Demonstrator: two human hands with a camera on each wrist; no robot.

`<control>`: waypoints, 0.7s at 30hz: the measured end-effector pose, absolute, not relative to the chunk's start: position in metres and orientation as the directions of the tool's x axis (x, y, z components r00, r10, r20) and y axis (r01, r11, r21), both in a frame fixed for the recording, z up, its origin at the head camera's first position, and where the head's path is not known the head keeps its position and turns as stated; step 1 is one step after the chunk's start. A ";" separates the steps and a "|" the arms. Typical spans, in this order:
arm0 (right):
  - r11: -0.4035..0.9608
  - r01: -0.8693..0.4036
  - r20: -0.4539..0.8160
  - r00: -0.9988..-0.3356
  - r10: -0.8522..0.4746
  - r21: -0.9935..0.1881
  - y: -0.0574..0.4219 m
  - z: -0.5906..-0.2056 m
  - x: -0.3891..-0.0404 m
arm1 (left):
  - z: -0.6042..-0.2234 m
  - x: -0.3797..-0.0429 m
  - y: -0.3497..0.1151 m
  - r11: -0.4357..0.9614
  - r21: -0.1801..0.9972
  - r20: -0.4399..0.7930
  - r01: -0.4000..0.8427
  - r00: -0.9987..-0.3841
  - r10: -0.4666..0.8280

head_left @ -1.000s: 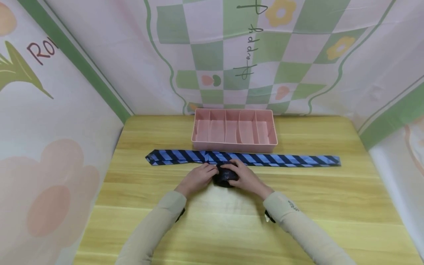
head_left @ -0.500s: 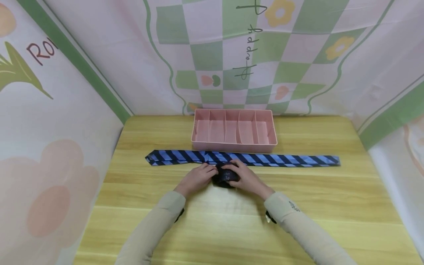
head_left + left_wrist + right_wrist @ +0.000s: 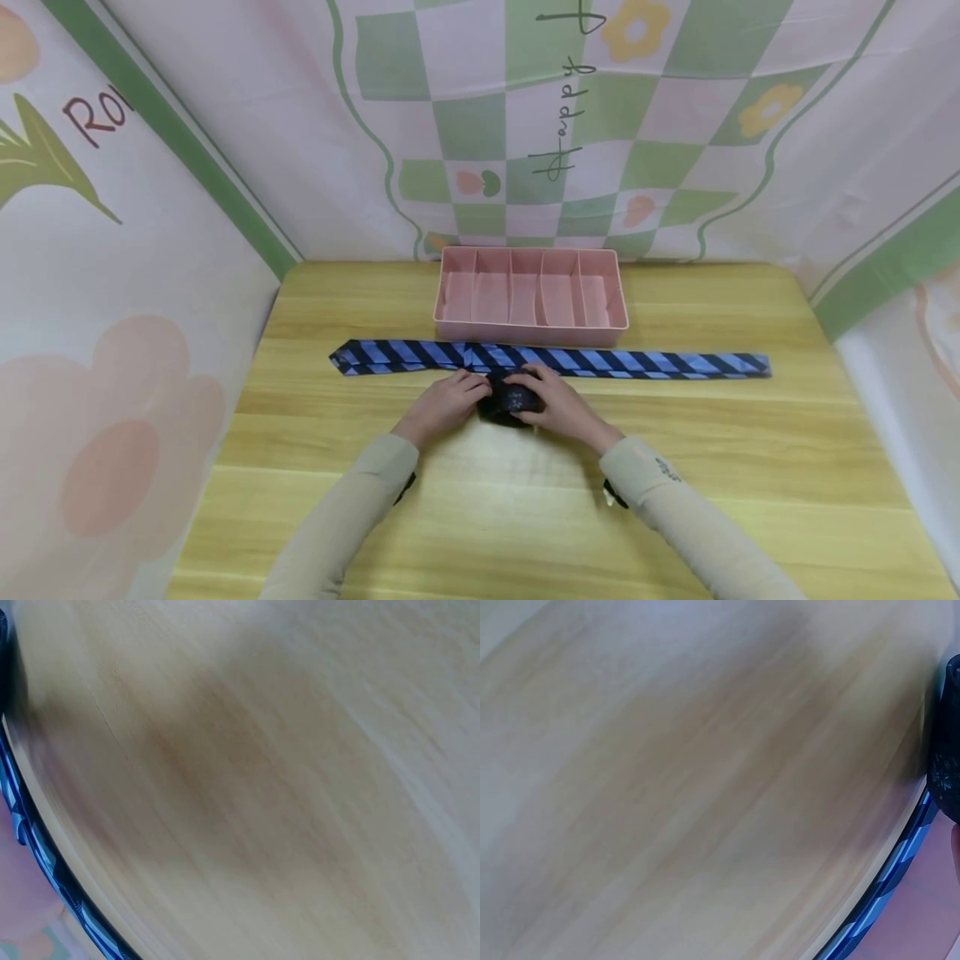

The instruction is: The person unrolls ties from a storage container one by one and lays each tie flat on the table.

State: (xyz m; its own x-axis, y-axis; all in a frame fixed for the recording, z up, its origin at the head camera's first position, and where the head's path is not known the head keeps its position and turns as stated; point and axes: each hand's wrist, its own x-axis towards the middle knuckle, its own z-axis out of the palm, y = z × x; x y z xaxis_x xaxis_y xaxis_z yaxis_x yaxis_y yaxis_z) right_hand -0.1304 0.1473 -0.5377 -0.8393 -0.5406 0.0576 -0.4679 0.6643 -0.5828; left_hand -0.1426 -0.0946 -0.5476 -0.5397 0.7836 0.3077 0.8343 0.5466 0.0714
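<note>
A dark cloth roll with a small pale pattern sits between both hands on the table, at the near edge of a blue striped necktie. My left hand holds the roll's left side with its fingertips. From the right, my right hand grips it, fingers over the top and thumb at the near side. The right wrist view catches part of the roll at its right edge, and the left wrist view mostly shows table, with the striped necktie at lower left.
Behind the striped necktie, a pink box with several compartments stands near the back wall. The necktie lies lengthwise across the wooden table. Printed cloth walls close off the back and sides.
The dark roll has turned slightly between the fingers, and more of its patterned face shows. Both hands stay almost in place; the striped necktie and box have not moved.
</note>
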 end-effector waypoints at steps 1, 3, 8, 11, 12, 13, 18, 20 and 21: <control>0.668 -0.464 0.052 -0.841 -0.539 -0.581 0.148 -0.538 -0.131 | -0.548 -0.143 -0.095 0.549 0.070 0.309 0.833 -0.541 0.782; 0.672 -0.459 0.042 -0.842 -0.538 -0.581 0.148 -0.538 -0.131 | -0.549 -0.143 -0.095 0.551 0.068 0.314 0.831 -0.543 0.779; 0.670 -0.458 0.039 -0.841 -0.540 -0.585 0.149 -0.537 -0.130 | -0.551 -0.144 -0.096 0.550 0.075 0.324 0.832 -0.542 0.776; 0.659 -0.471 0.059 -0.836 -0.545 -0.587 0.151 -0.538 -0.131 | -0.553 -0.145 -0.098 0.552 0.080 0.320 0.830 -0.546 0.774; 0.658 -0.473 0.065 -0.837 -0.543 -0.587 0.152 -0.539 -0.131 | -0.553 -0.145 -0.099 0.560 0.078 0.315 0.825 -0.553 0.771; 0.656 -0.473 0.072 -0.838 -0.540 -0.589 0.153 -0.540 -0.131 | -0.554 -0.145 -0.101 0.571 0.074 0.313 0.818 -0.562 0.765; 0.668 -0.456 0.075 -0.853 -0.517 -0.589 0.159 -0.543 -0.131 | -0.557 -0.145 -0.110 0.624 0.047 0.287 0.780 -0.609 0.740; 0.670 -0.453 0.069 -0.853 -0.517 -0.588 0.160 -0.544 -0.132 | -0.557 -0.145 -0.112 0.627 0.049 0.278 0.777 -0.614 0.739; 0.667 -0.453 0.067 -0.852 -0.519 -0.591 0.160 -0.544 -0.132 | -0.556 -0.145 -0.113 0.627 0.052 0.272 0.777 -0.615 0.740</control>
State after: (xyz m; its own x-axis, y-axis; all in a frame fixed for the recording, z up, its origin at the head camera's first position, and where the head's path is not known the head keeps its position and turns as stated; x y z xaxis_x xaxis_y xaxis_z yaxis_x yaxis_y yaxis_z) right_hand -0.1319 0.1605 -0.5438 -0.8522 -0.5189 0.0670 -0.4529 0.6674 -0.5912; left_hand -0.1449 -0.1129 -0.5564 -0.6153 0.7400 0.2716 0.7772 0.6272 0.0516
